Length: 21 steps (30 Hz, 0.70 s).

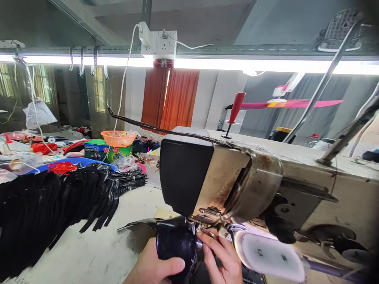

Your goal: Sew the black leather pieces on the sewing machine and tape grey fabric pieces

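Black leather piece (174, 240) sits under the needle of my sewing machine (237, 185), curled over, seam seemingly unfinished. My left hand (154, 268) grips its near edge, thumb on top; my right hand (222, 256) pinches it beside the presser foot. A heap of black strips (53, 205) waits on the tabletop (100, 248), looking unsewn.
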Available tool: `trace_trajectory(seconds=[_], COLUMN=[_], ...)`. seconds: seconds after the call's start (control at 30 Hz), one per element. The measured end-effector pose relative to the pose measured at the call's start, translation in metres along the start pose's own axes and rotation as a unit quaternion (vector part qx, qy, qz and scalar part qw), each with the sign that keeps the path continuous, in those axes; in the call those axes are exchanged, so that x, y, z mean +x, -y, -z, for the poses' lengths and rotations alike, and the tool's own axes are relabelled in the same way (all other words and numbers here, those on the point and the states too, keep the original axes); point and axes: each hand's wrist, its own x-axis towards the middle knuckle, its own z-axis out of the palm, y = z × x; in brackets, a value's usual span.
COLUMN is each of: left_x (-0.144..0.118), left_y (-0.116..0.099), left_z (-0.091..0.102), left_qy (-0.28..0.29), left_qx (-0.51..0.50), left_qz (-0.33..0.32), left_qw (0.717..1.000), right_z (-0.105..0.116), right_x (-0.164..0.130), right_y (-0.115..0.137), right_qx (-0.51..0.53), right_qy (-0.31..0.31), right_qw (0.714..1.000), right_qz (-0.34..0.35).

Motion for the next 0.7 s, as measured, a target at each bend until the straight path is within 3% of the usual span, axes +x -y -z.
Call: trace_trajectory(seconds=[0.27,0.5,0.7], left_x=[0.008,0.012,0.016], left_y=[-0.013,-0.009,-0.009], left_z=[0.002,-0.003,-0.008], left_qy=[0.043,-0.009,-0.012], left_qx=[0.042,0.049,0.034], left_qz=[0.006,0.011,-0.001], left_qw=[0.998,0.999,0.999], right_z=[-0.001,0.0,-0.003], right_x=[0.003,0.003,-0.001], right_y=[0.001,0.004,0.001], right_qx=[0.013,0.018,0.011], right_qy=[-0.009,-0.006,-0.002], right_qw=[1.0,1.0,1.0], right_qz=[0.007,0.001,-0.003])
